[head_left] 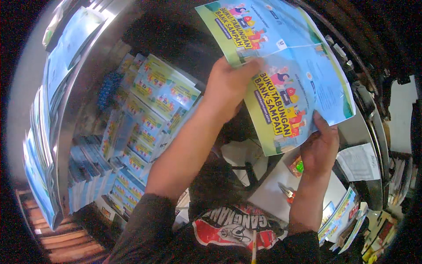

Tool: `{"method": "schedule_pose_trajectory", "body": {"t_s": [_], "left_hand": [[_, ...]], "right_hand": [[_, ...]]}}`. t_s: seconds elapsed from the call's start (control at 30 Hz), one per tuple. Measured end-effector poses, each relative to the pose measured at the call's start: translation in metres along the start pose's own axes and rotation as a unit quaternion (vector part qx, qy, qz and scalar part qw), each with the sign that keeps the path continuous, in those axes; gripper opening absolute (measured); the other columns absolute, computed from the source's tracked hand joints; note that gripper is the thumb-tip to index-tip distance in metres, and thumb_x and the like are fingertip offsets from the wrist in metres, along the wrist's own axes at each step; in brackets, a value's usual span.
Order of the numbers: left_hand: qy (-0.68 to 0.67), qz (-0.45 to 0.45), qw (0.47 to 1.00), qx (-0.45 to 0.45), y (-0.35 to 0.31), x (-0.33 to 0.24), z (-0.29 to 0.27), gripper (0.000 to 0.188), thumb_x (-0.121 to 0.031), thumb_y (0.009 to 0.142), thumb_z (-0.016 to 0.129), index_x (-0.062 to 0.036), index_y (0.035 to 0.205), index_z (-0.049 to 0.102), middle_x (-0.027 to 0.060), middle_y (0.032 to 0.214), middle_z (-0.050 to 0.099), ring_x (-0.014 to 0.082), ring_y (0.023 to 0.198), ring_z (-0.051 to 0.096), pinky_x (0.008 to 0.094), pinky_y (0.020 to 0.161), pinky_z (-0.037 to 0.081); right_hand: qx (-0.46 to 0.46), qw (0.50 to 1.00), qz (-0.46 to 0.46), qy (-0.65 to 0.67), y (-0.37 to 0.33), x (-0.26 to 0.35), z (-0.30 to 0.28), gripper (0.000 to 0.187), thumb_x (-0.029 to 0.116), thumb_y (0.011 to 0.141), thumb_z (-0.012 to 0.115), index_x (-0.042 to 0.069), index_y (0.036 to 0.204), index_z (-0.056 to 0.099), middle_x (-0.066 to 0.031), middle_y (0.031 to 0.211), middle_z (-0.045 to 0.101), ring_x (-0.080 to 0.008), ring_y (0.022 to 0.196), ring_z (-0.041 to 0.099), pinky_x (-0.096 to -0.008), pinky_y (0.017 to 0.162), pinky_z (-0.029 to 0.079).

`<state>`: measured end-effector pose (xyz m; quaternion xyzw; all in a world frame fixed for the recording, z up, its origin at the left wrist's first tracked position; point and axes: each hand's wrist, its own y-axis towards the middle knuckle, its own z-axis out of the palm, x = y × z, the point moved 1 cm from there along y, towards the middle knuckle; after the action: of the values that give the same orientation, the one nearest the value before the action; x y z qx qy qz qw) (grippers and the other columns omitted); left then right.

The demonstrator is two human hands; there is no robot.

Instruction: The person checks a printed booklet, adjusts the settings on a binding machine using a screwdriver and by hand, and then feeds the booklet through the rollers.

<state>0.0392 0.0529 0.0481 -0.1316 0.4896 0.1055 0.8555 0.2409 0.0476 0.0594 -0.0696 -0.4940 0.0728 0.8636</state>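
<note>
A large printed sheet (327,88), blue and green with the same cartoon-figure cover design printed twice, is held up in front of me at the upper right. A fold or crease line runs across it between the two designs. My left hand (231,83) pinches its left edge, with the thumb lying on top of the print. At the lower right edge my right hand (321,147) grips it, thumb on the near face and the other fingers partly hidden. The sheet is tilted and slightly bowed between both hands.
Left of my arm lie many similar printed sheets (160,92) and stacked booklets (88,171). A curved metal edge (81,75) borders them. Below my right hand, a white tabletop (268,193) bears a metal-tipped tool with red handles (288,192). A paper slip (359,162) is farther right.
</note>
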Motion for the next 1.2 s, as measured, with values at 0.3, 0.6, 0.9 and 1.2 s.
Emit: {"method": "schedule_pose_trajectory", "body": {"t_s": [0.3,0.6,0.9,1.2], "left_hand": [[-0.012,-0.005,1.000,-0.001,0.002,0.001,-0.001,0.022,-0.008,0.083,0.060,-0.0001,0.104,0.061,0.0077,0.093,0.066,0.0174,0.080,0.063,0.0304,0.071,0.050],[0.004,0.008,1.000,-0.002,0.004,0.004,-0.005,0.023,-0.012,0.084,0.064,-0.0022,0.104,0.060,0.0074,0.092,0.066,0.0182,0.077,0.064,0.0321,0.069,0.053],[-0.006,-0.035,0.999,-0.023,-0.010,0.001,-0.003,0.026,-0.006,0.084,0.060,-0.0005,0.109,0.057,0.0086,0.099,0.063,0.0186,0.085,0.062,0.0331,0.076,0.051],[-0.036,-0.003,0.999,0.010,-0.005,0.009,-0.006,0.027,-0.013,0.083,0.065,-0.0048,0.108,0.058,0.0064,0.094,0.066,0.0174,0.079,0.064,0.0324,0.070,0.053]], "right_hand": [[0.012,1.000,-0.004,-0.017,0.001,-0.002,-0.003,0.037,0.004,0.086,0.053,0.001,0.122,0.049,-0.0103,0.117,0.058,-0.0216,0.105,0.058,-0.0373,0.091,0.046],[0.046,0.999,0.000,-0.003,0.000,0.000,-0.001,0.038,0.004,0.086,0.054,0.001,0.123,0.048,-0.0102,0.117,0.058,-0.0216,0.106,0.057,-0.0377,0.093,0.045],[-0.029,0.998,0.031,-0.039,-0.013,-0.003,0.005,0.040,0.004,0.086,0.051,0.000,0.125,0.046,-0.0106,0.121,0.056,-0.0229,0.110,0.055,-0.0381,0.096,0.042],[0.006,0.999,0.023,-0.023,-0.008,-0.003,-0.001,0.041,0.003,0.085,0.051,0.000,0.126,0.045,-0.0111,0.121,0.056,-0.0232,0.110,0.055,-0.0385,0.095,0.043]]}}
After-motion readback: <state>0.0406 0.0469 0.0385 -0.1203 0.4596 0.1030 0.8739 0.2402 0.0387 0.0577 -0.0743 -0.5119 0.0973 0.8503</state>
